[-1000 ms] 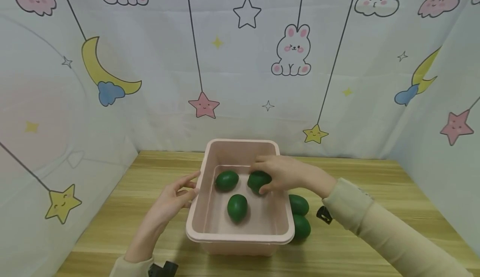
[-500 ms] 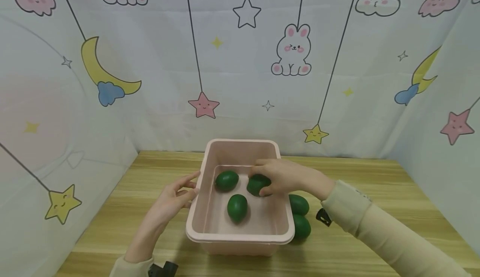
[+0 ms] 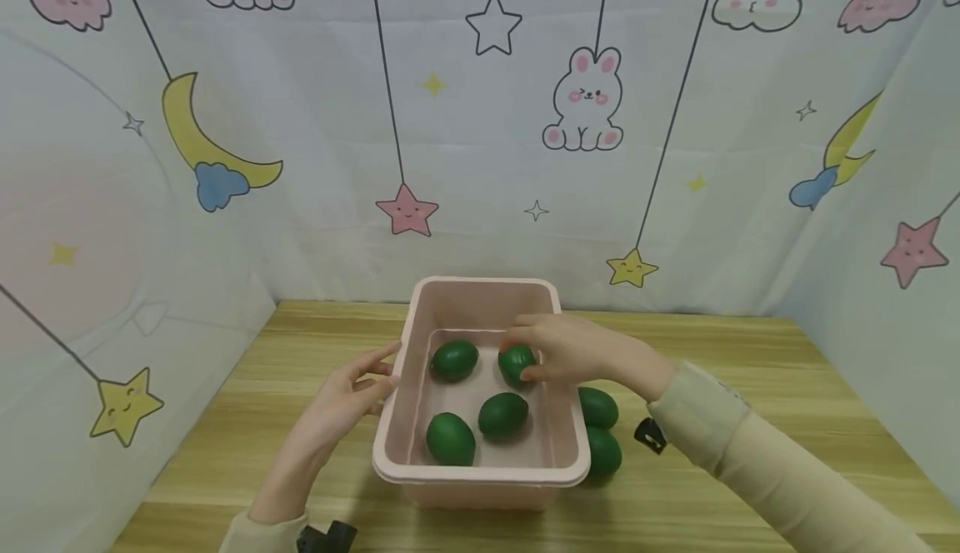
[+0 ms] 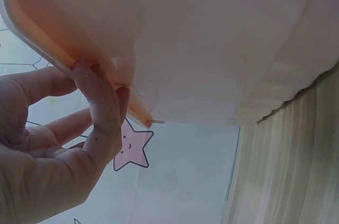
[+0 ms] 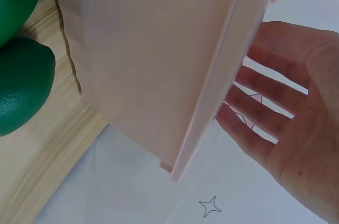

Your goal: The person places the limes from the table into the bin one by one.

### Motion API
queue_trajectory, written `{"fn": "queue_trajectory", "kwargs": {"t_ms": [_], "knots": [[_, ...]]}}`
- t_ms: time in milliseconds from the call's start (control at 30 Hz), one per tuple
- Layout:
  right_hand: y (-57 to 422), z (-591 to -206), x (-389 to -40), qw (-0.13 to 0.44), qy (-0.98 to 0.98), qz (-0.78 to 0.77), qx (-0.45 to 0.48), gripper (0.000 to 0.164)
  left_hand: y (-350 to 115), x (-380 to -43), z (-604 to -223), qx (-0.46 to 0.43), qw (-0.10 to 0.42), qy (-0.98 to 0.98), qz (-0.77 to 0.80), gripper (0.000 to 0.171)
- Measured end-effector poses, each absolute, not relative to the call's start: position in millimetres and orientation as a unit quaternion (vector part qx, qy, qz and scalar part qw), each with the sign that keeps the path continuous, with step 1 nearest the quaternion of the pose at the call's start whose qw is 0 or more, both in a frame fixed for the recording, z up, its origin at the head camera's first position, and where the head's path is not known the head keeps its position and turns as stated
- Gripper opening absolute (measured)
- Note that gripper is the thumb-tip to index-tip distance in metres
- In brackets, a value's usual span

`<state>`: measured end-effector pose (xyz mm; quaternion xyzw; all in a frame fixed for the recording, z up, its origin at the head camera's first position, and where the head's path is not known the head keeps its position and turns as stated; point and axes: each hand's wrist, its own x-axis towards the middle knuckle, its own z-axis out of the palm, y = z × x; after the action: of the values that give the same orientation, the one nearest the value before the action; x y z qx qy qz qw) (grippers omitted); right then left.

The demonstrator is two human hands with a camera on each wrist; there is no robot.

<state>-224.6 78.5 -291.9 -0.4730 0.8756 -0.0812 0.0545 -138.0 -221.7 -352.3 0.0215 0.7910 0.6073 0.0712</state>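
Note:
In the head view a pink plastic bin (image 3: 480, 475) stands on the wooden table, its opening up. My left hand (image 3: 348, 391) touches the outside of its left rim, fingers loosely bent and fingertips right at the lip. My right hand (image 3: 573, 353) reaches over the right rim into the bin, fingers and thumb spread loosely about a green avocado (image 3: 514, 365). Other green avocados lie on the bin floor: one at the left (image 3: 454, 360), another near the middle (image 3: 503, 416), and one by the near wall (image 3: 451, 439). In the right wrist view the bin wall hides my fingertips.
Beside the bin on its right, two more green avocados (image 3: 598, 432) lie on the wooden table (image 3: 712, 470), partly hidden by the rim. A white cloth backdrop (image 3: 480, 145) printed with stars, moons and rabbits encloses the table at the back and sides.
My right hand has let go of an avocado, and one more now shows on the bin floor. The avocado near the middle has shifted toward the near left corner. My left hand stays put.

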Motion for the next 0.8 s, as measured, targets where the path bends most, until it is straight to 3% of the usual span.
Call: {"fn": "queue_trajectory", "kwargs": {"t_ms": [800], "knots": [[97.3, -286.7, -211.8, 0.014, 0.876, -0.186, -0.445, 0.029, -222.3, -138.6, -351.2, 0.021, 0.077, 0.786, 0.614, 0.055]]}}
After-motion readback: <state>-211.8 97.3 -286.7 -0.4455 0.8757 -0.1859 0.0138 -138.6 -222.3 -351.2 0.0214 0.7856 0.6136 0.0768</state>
